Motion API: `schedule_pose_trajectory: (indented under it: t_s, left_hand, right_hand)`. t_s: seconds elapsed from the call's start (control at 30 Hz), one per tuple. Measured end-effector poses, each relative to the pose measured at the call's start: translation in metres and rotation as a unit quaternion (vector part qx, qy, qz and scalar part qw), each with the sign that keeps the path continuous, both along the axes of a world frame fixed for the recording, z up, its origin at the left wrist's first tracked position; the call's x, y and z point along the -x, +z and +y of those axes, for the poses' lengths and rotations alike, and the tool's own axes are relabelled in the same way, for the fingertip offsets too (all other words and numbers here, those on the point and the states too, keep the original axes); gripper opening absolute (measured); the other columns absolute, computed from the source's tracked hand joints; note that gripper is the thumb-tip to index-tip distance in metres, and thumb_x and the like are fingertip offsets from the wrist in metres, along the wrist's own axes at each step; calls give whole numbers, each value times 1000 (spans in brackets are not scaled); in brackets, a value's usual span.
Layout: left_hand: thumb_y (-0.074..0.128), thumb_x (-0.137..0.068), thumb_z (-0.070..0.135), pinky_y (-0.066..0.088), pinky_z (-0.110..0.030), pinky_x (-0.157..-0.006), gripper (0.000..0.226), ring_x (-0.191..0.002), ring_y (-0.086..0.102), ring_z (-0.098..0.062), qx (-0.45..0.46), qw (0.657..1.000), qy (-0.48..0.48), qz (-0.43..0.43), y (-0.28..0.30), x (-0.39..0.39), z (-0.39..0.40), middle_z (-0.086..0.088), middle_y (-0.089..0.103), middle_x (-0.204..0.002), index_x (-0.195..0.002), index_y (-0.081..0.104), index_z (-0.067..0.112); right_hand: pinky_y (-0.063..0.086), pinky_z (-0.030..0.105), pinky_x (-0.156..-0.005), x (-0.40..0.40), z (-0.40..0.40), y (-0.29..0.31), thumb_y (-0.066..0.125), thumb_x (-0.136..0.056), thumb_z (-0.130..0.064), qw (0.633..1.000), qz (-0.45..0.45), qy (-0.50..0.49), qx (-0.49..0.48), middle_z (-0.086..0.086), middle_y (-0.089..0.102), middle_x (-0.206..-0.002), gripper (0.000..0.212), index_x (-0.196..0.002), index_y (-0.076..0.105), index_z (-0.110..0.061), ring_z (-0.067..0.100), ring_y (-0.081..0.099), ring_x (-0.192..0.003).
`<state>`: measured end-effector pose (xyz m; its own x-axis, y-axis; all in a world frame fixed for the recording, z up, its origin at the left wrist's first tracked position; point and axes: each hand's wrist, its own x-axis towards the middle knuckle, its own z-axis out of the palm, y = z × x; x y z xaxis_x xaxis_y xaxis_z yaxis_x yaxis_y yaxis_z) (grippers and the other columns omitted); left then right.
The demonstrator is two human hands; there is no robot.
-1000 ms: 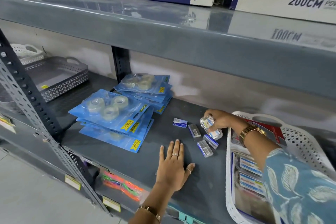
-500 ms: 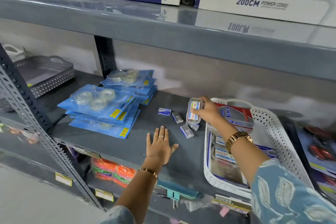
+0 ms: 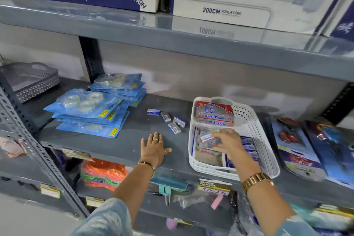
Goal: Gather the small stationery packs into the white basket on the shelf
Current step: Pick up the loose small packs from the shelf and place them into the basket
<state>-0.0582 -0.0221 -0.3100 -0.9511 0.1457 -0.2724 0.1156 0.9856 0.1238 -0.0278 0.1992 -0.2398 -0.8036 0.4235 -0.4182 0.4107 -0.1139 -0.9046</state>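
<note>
The white basket (image 3: 254, 130) stands on the grey shelf and holds a red and silver box (image 3: 214, 114) at its far end plus several flat packs. My right hand (image 3: 227, 142) hovers inside the basket, shut on a small clear stationery pack (image 3: 207, 137). Several small blue-and-grey stationery packs (image 3: 173, 121) lie loose on the shelf just left of the basket. My left hand (image 3: 154, 149) rests flat on the shelf near its front edge, fingers spread, holding nothing.
Two stacks of blue tape packs (image 3: 90, 113) lie at the left. A grey basket (image 3: 28, 82) sits far left. Blue blister cards with red tools (image 3: 306, 140) lie right of the white basket. Cartons fill the upper shelf (image 3: 191, 44); a slotted upright (image 3: 28, 140) stands at the front left.
My right hand carried the clear pack from above the loose packs rightward and down into the white basket. My left hand stayed flat on the shelf.
</note>
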Motion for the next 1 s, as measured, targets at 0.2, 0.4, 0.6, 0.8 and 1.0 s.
schedule_pose_trajectory:
  t_s: [0.2, 0.4, 0.6, 0.8, 1.0]
  left_hand:
    - [26, -99, 49, 4, -47, -120, 69, -149, 1, -24, -6, 1000, 2, -5, 1, -18, 1, -3, -1, -161, -151, 3, 12]
    - [26, -99, 48, 4, -47, -119, 67, -149, 0, -23, -18, 1000, 11, -4, -3, -25, 1, -1, -1, -161, -152, 4, 13]
    - [25, -99, 49, 3, -47, -120, 67, -149, -2, -24, -30, 999, 20, -6, -8, -25, 1, -2, -3, -161, -152, 2, 14]
    - [25, -99, 49, 3, -47, -120, 67, -149, -3, -24, -36, 999, 20, -6, -10, -23, 1, -1, -3, -161, -151, 1, 15]
    - [25, -99, 49, 3, -47, -120, 67, -149, -4, -24, -47, 999, 18, -5, -11, -24, -1, -2, -3, -161, -151, 1, 15]
  right_hand:
    - [51, 28, -47, -20, -1, -10, 74, -74, -6, 997, -58, 26, -40, 9, 62, -64, 22, -73, 53, -9, 21, 60, -54]
    - [47, 23, -48, -23, 6, -6, 71, -79, -8, 952, -163, 119, -232, 8, 62, -51, 22, -63, 58, -2, 15, 59, -45]
    - [53, 28, -77, -28, -3, -4, 70, -81, -24, 847, -182, 185, -463, 10, 70, -100, 27, -97, 64, -3, 23, 67, -94]
    - [52, 32, -92, -21, -9, -5, 62, -86, -8, 798, -148, 242, -533, 12, 65, -118, 28, -114, 63, -3, 26, 62, -108]
    - [48, 34, -95, -22, -11, -4, 48, -89, 1, 770, -102, 322, -542, 16, 63, -120, 28, -111, 65, -2, 31, 61, -109]
